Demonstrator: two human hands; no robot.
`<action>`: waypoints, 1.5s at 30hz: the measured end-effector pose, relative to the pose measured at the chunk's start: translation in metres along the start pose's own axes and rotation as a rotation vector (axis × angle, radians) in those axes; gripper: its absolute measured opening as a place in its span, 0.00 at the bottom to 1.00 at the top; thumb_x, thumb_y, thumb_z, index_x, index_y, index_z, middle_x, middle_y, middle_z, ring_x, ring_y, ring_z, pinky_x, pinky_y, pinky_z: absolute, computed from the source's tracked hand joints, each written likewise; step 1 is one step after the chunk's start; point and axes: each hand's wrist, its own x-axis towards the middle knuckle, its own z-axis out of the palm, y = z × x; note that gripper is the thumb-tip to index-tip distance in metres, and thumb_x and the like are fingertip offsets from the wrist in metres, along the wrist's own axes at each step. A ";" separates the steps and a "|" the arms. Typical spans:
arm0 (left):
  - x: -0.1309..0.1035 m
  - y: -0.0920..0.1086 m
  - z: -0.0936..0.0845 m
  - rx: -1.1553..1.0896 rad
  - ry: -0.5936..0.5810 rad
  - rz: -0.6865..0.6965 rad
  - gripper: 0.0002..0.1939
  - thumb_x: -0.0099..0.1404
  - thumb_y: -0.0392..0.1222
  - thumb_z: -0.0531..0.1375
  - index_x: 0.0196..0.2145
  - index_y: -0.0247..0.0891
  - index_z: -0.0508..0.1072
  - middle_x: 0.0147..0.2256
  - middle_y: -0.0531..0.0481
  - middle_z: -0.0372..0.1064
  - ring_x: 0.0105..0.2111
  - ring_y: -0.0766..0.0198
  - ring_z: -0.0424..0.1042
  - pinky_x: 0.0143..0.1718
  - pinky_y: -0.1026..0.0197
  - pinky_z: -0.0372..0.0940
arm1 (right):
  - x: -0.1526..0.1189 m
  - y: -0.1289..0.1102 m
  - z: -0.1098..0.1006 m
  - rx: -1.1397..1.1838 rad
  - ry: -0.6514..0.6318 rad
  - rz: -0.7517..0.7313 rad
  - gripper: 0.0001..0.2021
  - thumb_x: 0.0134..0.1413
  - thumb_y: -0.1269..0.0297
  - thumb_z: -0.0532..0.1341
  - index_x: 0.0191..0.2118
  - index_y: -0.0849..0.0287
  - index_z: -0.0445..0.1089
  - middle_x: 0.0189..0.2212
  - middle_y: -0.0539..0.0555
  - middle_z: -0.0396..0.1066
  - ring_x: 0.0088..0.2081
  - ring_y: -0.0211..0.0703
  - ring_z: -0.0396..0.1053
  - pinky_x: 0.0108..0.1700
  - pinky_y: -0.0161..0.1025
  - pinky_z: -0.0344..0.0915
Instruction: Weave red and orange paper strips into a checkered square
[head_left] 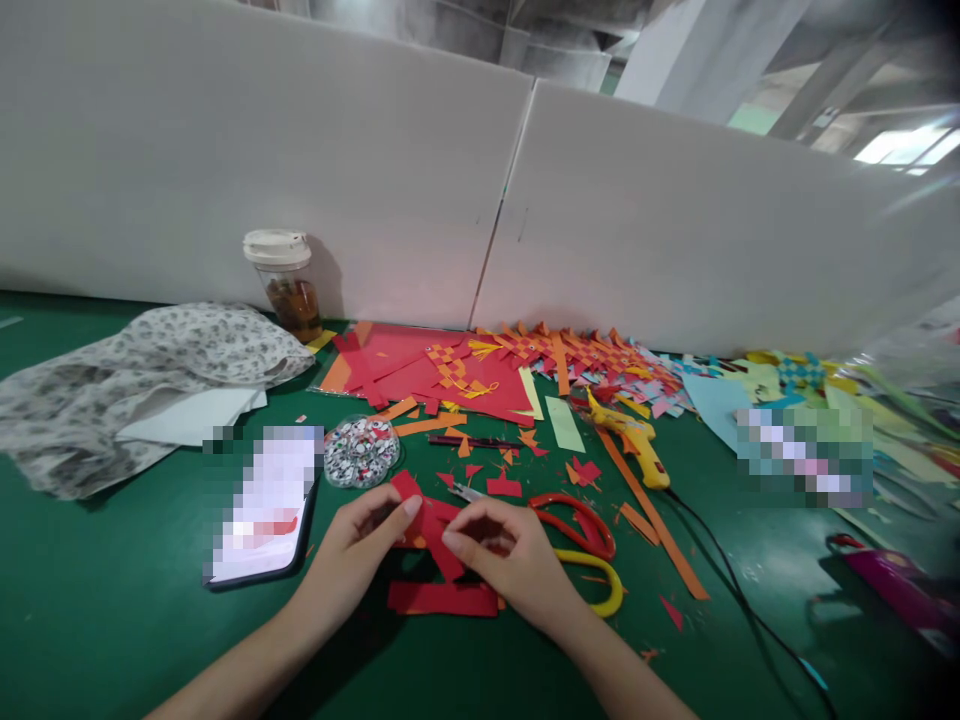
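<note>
Between my two hands are red paper strips (435,530), crossed over each other, with a bit of orange showing beneath. My left hand (367,525) pinches the left end of the strips between thumb and fingers. From the other side, my right hand (502,548) has its thumb and forefinger closed on the red paper. Just below them lies a short stack of red strips (442,599) with an orange edge. Scissors (611,540) with one red and one yellow handle loop lie beside my right hand, which hides their middle.
A phone (262,510) and a round clear case (362,451) lie at left; behind stand a lidded cup (289,285) and patterned cloth (150,370). A yellow glue gun (637,440) trails its cord at right. Woven paper pieces (577,355), red sheets (390,365) and scraps lie near the white partition (300,140).
</note>
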 end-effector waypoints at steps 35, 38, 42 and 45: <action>-0.002 -0.008 0.006 -0.122 -0.038 0.078 0.11 0.61 0.46 0.56 0.26 0.37 0.67 0.26 0.53 0.65 0.29 0.63 0.66 0.33 0.63 0.61 | 0.065 -0.007 -0.058 -0.994 0.422 -0.393 0.15 0.56 0.52 0.55 0.26 0.56 0.66 0.25 0.52 0.69 0.31 0.43 0.66 0.34 0.37 0.59; -0.002 -0.009 0.006 -0.116 -0.051 0.086 0.11 0.61 0.47 0.56 0.27 0.37 0.68 0.28 0.51 0.67 0.30 0.62 0.67 0.34 0.62 0.61 | 0.067 -0.006 -0.051 -1.035 0.261 -0.372 0.10 0.50 0.54 0.60 0.29 0.55 0.69 0.27 0.51 0.69 0.33 0.44 0.66 0.34 0.36 0.60; -0.003 -0.006 0.005 -0.108 -0.037 0.079 0.12 0.60 0.47 0.57 0.26 0.37 0.67 0.26 0.53 0.66 0.29 0.63 0.66 0.32 0.63 0.61 | 0.071 -0.002 -0.056 -1.057 0.317 -0.313 0.07 0.53 0.61 0.58 0.33 0.58 0.70 0.32 0.55 0.70 0.38 0.48 0.65 0.39 0.41 0.61; -0.003 -0.005 0.005 -0.109 -0.025 0.072 0.12 0.60 0.47 0.57 0.24 0.37 0.66 0.24 0.55 0.63 0.27 0.65 0.64 0.30 0.64 0.59 | 0.070 -0.001 -0.067 -1.053 0.350 -0.270 0.06 0.54 0.65 0.57 0.31 0.58 0.71 0.32 0.55 0.71 0.39 0.49 0.66 0.40 0.42 0.60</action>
